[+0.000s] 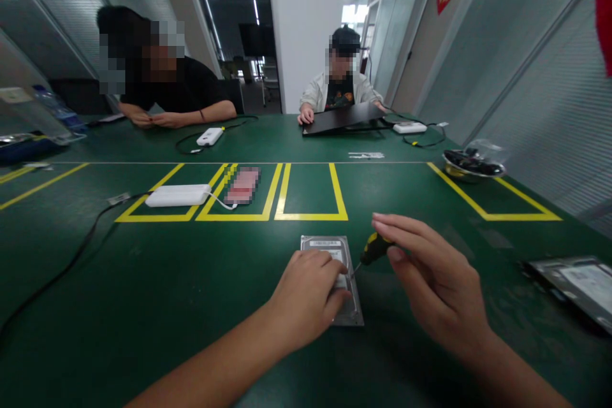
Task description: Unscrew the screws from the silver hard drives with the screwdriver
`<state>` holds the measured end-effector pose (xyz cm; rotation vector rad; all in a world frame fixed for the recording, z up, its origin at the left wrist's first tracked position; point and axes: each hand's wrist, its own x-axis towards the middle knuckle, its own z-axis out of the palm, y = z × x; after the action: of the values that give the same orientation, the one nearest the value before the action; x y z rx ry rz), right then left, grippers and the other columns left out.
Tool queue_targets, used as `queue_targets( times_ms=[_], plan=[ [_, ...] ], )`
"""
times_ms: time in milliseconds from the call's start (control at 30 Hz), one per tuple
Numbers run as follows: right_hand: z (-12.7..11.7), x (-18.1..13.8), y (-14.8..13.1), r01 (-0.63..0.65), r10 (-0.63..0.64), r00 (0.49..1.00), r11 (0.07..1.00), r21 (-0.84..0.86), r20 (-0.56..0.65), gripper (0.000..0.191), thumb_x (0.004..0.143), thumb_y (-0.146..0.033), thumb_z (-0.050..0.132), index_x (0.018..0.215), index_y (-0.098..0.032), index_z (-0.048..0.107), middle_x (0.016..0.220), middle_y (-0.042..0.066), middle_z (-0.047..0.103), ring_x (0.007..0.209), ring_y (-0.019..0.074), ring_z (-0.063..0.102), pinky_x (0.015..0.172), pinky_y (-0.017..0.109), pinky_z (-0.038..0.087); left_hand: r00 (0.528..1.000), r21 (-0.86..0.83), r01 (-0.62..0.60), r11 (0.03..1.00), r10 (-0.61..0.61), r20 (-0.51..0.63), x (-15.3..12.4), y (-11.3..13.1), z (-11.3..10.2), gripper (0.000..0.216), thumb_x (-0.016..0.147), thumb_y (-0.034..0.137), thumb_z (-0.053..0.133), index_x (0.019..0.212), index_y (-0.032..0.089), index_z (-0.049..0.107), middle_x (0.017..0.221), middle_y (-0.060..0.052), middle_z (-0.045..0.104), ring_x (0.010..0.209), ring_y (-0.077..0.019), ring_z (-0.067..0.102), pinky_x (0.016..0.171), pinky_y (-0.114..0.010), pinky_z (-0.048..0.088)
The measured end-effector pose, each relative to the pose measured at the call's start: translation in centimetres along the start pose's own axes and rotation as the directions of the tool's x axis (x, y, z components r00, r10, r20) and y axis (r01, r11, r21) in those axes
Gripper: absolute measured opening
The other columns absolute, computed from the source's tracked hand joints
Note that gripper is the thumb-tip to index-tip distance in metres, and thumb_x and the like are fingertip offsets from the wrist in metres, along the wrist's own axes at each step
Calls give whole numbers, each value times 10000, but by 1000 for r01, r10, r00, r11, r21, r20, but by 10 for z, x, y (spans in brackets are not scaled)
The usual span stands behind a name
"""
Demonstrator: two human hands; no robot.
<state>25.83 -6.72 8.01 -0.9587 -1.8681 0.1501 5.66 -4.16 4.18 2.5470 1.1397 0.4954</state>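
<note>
A silver hard drive (pixel 354 309) lies flat on the green table in front of me, its label partly hidden by my fingers. My left hand (pixel 308 293) lies across the drive and holds it down, with thumb and index finger bent near its right edge. In my right hand (pixel 437 280) is a screwdriver (pixel 375 248) with a black and yellow handle, held between the thumb and the outstretched fingers. Its thin shaft slants down to the drive's right edge, close to my left fingertips. Exactly where the tip rests is too small to tell.
A second hard drive (pixel 581 284) lies at the right. Beyond the yellow tape (pixel 310 217) are a white power bank (pixel 178 196), a phone (pixel 243 185) and a bowl of dark parts (pixel 473 162). Two people sit across the table; one holds a dark panel (pixel 342 118).
</note>
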Motion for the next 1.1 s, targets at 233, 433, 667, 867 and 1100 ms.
queue_targets(
  times_ms=[233,433,667,867,1100],
  plan=[
    [2,0,5,-38,41,995,999,34,-92,268,908,-159,646,1162,-244,660,1145,66,593,1034,184,601,854,322,535,986,-44,-27,999,34,165,36,-14,-9,247,784,272,768,1024,287,710,969,-7,660,943,-257,591,800,-389,454],
    [1,2,2,-1,-1,1000,995,97,19,343,951,-102,556,1250,-257,621,1191,47,623,1101,163,602,937,316,519,965,-39,1,999,9,263,45,-13,-14,219,767,281,775,977,304,718,1005,-17,641,989,-286,570,833,-440,443],
    [2,1,-1,-10,11,999,999,45,-39,306,942,-149,587,1225,-249,644,1210,67,587,1109,182,582,899,322,528,950,-12,29,1000,-24,311,49,-11,-13,196,766,272,756,955,296,713,1051,-30,605,1038,-303,544,871,-487,449],
    [2,2,1,-10,13,999,995,97,-31,309,914,-101,625,1178,-260,650,1149,44,618,1051,171,614,864,303,543,946,-24,40,999,-30,322,49,-11,-13,186,775,271,741,957,282,705,1063,-35,592,1063,-303,524,898,-488,431],
    [3,0,3,-21,25,998,998,65,-58,300,909,-170,665,1200,-240,654,1155,58,576,1025,168,576,857,315,508,907,-7,60,998,-51,419,52,-10,-18,219,801,321,706,1013,275,678,1118,-52,562,1100,-296,490,913,-462,400]
  ],
)
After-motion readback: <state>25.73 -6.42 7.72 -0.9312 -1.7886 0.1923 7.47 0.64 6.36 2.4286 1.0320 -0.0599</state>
